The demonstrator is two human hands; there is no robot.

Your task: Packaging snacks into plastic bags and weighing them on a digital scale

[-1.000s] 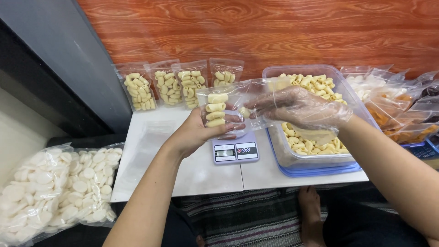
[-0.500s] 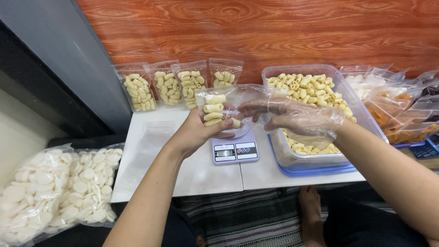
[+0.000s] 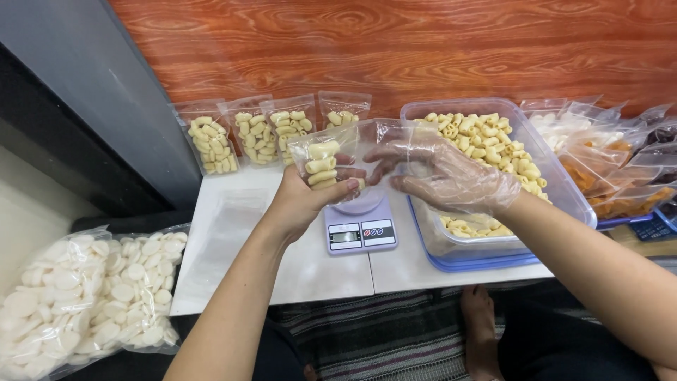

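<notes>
My left hand point(image 3: 305, 199) holds a small clear bag point(image 3: 326, 161) partly filled with pale tube-shaped crackers, just above a small digital scale point(image 3: 361, 231). My right hand point(image 3: 448, 175), in a thin clear plastic glove, touches the bag's open right side with its fingertips. Directly to the right stands a clear plastic tub point(image 3: 557, 180) filled with the same crackers.
Several filled small bags point(image 3: 271, 130) lean against the wooden wall at the back of the white table point(image 3: 296, 271). A stack of empty clear bags point(image 3: 222, 236) lies on the left. Large bags of white round crackers point(image 3: 77, 296) lie lower left. Orange snack packets point(image 3: 606, 169) pile up on the right.
My gloved right hand came out of the tub and moved left to the bag's opening. The left hand kept the bag over the scale.
</notes>
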